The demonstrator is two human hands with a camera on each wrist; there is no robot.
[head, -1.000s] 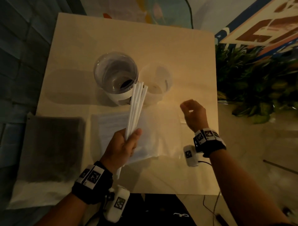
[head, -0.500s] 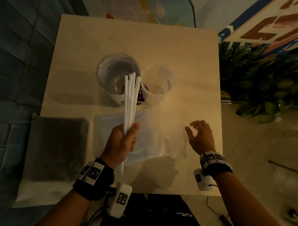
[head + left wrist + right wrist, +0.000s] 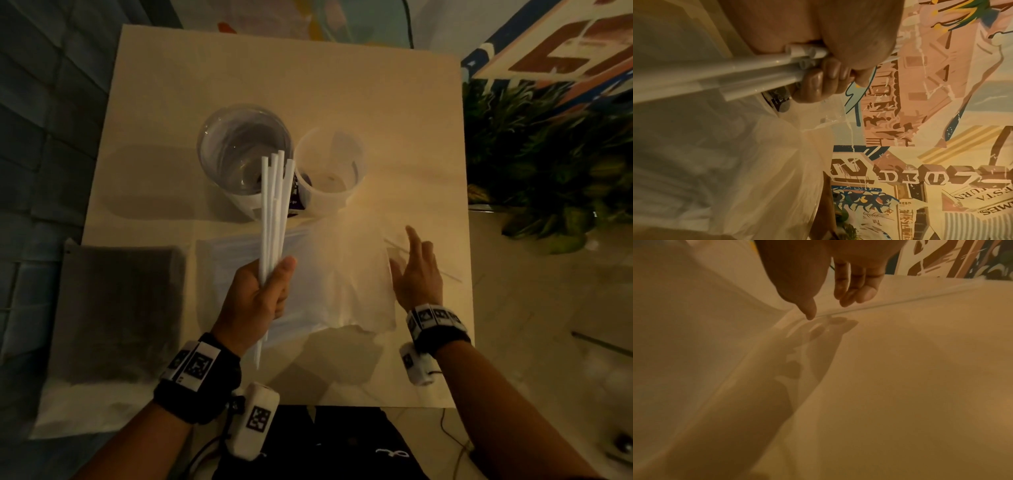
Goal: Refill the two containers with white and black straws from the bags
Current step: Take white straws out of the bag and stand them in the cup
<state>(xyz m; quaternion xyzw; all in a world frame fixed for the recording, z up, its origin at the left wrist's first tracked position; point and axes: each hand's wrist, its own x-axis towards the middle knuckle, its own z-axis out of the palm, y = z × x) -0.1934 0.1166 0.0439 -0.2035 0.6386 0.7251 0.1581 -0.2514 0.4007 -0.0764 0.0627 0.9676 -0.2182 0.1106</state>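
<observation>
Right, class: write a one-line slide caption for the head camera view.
Left hand grips white straws near two empty containers; open right hand reaches toward a loose straw.

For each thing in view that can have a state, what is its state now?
Left hand: grips white straws.
White straws: bundled, held above the table.
Right hand: open, over a loose straw.
Clear container: upright, no straws inside.
Translucent container: upright, no straws inside.
Dark bag: lying flat.

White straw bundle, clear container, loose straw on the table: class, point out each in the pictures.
white straw bundle [image 3: 274,209]: head view, mid-length of the shafts.
clear container [image 3: 205,150]: head view, left rim.
loose straw [image 3: 900,302]: right wrist view, middle of its length.
</observation>
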